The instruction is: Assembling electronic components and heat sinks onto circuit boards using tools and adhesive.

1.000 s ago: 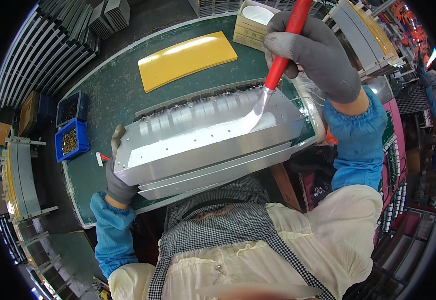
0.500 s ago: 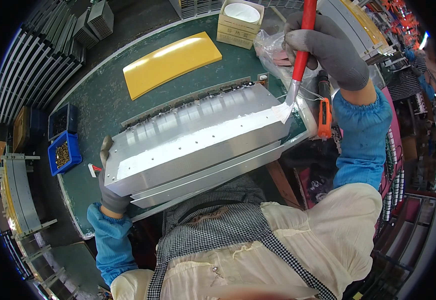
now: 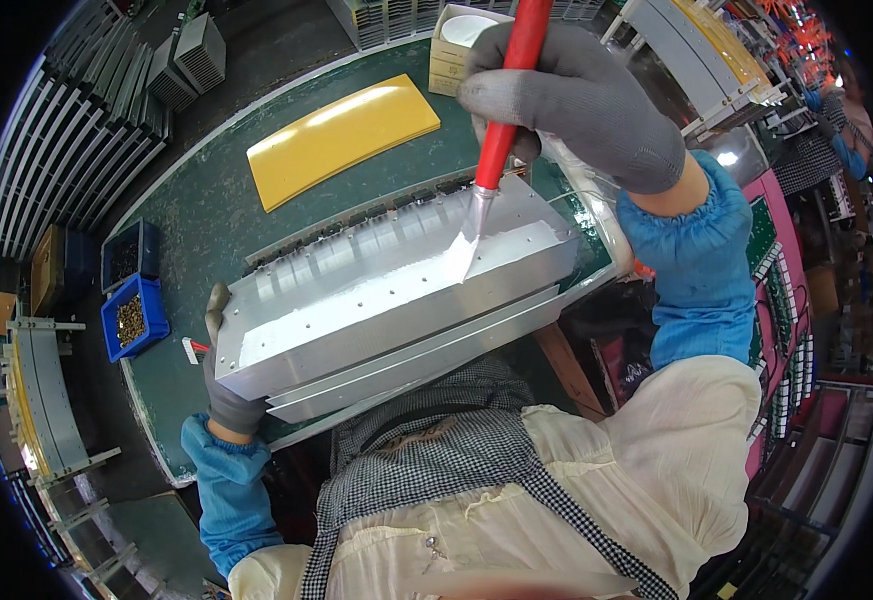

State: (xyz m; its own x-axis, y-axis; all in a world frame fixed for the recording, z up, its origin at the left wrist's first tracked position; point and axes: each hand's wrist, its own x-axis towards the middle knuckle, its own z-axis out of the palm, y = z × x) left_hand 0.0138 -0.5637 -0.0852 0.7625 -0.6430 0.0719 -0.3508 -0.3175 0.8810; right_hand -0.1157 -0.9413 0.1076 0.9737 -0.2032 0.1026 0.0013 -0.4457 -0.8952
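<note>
My right hand [image 3: 597, 110], in a grey glove, is closed around the red handle of a paintbrush [image 3: 512, 110]. The white bristles touch the top face of a long aluminium housing [image 3: 397, 335]. A band of white paste [image 3: 342, 308] runs along that face, with small screw holes showing through it. At the housing's left end, my left hand [image 3: 232, 400] grips the edge, thumb up along the side; its other fingers are mostly hidden. Along the far edge of the housing shows a circuit board [image 3: 357, 225] with dark components. More metal pieces lie under the housing's near side.
A stack of yellow sheets [image 3: 347, 135] lies on the green table [image 3: 197, 220] beyond the housing. On the left stand a blue bin [image 3: 162, 318] of brass-coloured small parts and a darker bin [image 3: 129, 255]. A cardboard box [image 3: 445, 68] with a white tub sits at the back.
My right hand has drawn the brush leftward along the housing, from its right end to right of the middle. My left hand keeps its grip on the left end.
</note>
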